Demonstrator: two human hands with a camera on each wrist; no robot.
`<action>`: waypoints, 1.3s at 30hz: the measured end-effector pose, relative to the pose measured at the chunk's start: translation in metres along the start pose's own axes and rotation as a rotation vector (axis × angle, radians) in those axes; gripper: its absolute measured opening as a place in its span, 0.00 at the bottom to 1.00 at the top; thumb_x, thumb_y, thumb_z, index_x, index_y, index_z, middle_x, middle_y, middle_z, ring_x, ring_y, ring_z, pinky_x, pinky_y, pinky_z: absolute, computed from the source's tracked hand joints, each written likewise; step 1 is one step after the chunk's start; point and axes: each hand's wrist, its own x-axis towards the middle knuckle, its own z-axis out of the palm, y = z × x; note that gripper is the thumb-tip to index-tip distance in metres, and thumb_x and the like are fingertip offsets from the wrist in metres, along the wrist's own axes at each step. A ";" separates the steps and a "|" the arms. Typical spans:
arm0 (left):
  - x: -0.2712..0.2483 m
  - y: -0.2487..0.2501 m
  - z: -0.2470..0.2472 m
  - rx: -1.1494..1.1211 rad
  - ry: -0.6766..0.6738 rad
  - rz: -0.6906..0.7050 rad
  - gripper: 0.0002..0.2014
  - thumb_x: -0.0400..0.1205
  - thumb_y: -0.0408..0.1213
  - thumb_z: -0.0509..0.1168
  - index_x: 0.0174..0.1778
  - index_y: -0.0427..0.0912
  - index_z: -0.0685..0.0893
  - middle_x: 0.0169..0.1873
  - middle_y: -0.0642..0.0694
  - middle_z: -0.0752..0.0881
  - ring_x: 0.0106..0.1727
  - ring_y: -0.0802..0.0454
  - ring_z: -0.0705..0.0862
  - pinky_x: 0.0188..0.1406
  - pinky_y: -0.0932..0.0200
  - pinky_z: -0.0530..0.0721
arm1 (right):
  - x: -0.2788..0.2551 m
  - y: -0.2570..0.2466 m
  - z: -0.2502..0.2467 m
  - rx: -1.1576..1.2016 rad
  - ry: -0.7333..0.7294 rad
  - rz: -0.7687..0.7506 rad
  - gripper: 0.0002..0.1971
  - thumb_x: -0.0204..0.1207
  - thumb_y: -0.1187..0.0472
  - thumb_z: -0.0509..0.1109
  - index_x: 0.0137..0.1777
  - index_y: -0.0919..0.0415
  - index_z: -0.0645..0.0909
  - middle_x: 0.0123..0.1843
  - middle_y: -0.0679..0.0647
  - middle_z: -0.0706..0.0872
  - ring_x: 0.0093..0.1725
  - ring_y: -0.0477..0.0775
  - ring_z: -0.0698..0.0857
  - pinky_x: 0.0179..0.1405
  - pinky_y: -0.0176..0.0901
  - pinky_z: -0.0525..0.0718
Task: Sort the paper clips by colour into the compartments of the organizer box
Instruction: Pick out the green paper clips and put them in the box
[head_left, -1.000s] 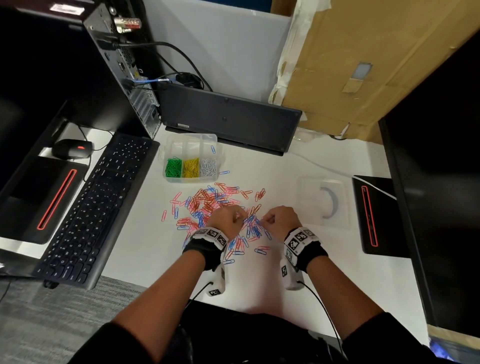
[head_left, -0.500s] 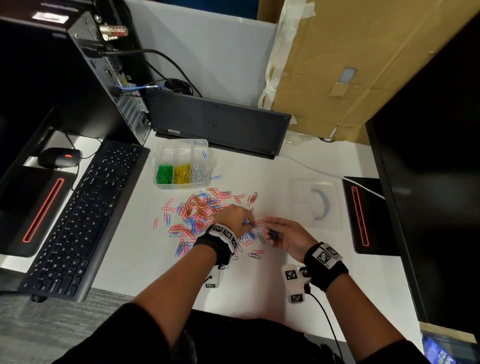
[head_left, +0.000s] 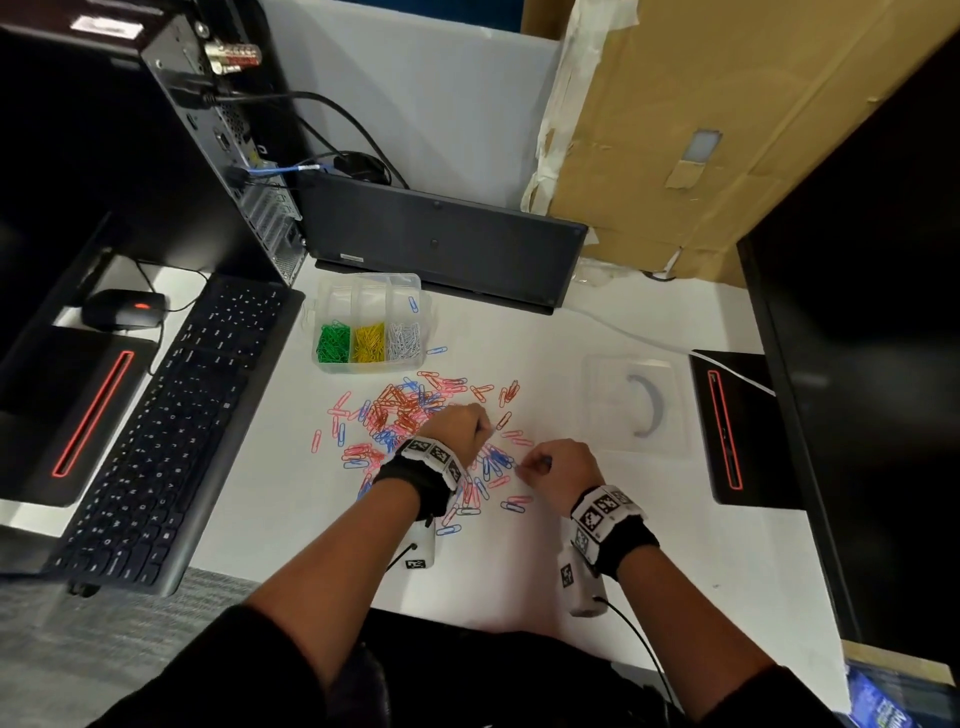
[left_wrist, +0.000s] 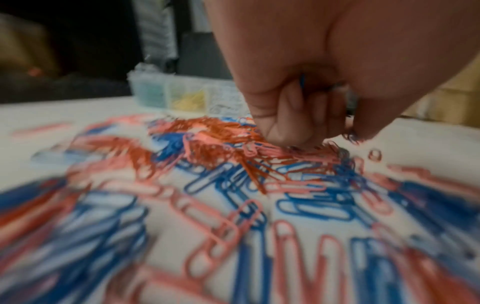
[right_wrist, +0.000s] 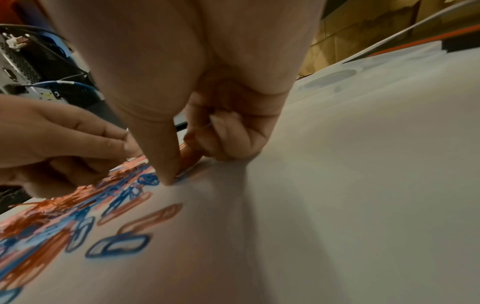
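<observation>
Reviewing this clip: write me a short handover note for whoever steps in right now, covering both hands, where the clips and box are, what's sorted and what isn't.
Left hand: curled, knuckles down on the loose pile, blue clips held inside the fist.
Right hand: thumb and forefinger pinching a blue clip at the pile's right edge.
Organizer box: beyond the pile, beside the keyboard. Front row holds green clips, yellow clips and silver clips. One blue clip is in a back compartment; the other back ones look empty.
Done: green, yellow, silver.
Left: blue, pink and orange-red clips, still mixed on the table; a stray blue clip lies just right of the box.
</observation>
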 end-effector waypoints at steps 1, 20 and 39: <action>-0.003 -0.003 -0.001 -0.074 0.035 -0.019 0.09 0.86 0.43 0.59 0.49 0.42 0.79 0.40 0.44 0.87 0.42 0.44 0.85 0.43 0.54 0.84 | 0.001 0.000 -0.001 0.021 -0.009 -0.027 0.03 0.71 0.58 0.80 0.39 0.54 0.88 0.33 0.42 0.85 0.34 0.39 0.81 0.41 0.34 0.79; -0.041 -0.018 -0.014 -0.860 0.038 -0.230 0.16 0.91 0.41 0.49 0.37 0.41 0.68 0.23 0.46 0.70 0.18 0.58 0.67 0.15 0.69 0.64 | 0.008 -0.018 -0.004 0.501 -0.045 0.013 0.02 0.74 0.64 0.77 0.44 0.61 0.90 0.36 0.50 0.88 0.34 0.48 0.83 0.35 0.36 0.82; -0.049 -0.025 -0.020 -1.223 -0.046 -0.509 0.15 0.81 0.28 0.55 0.52 0.33 0.88 0.25 0.47 0.66 0.21 0.55 0.59 0.16 0.66 0.58 | 0.008 -0.024 0.006 0.649 -0.115 0.012 0.05 0.71 0.69 0.79 0.45 0.67 0.87 0.34 0.55 0.88 0.34 0.49 0.85 0.32 0.37 0.83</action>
